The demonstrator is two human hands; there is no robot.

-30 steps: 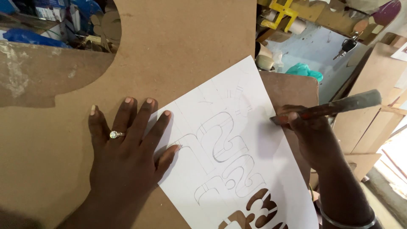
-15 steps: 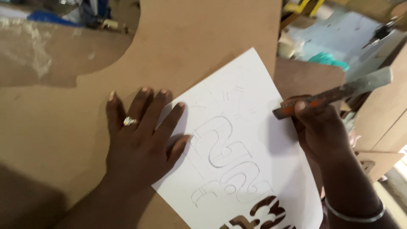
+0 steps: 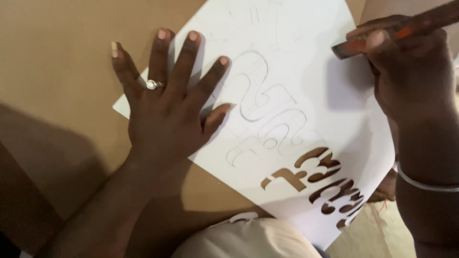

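A white paper sheet (image 3: 296, 71) lies tilted on a brown board (image 3: 62, 62). Curved outlines are pencilled across its middle, and shapes near its lower right are cut through so the brown shows. My left hand (image 3: 167, 105), with a ring on one finger, rests flat with fingers spread on the sheet's left part. My right hand (image 3: 406, 71) sits at the sheet's upper right edge and grips a slim cutting knife (image 3: 363, 40) with an orange and grey body, its tip against the paper.
A pale cloth-covered shape (image 3: 244, 239) fills the bottom middle, under the sheet's lower corner. A thin white bangle (image 3: 425, 184) circles my right wrist. The board's surface stretches left and upward beyond the sheet.
The view has closed in on the sheet and hands, and the cluttered workshop background has left the picture. My left hand stays flat on the paper; my right hand still holds the knife at the sheet's edge.
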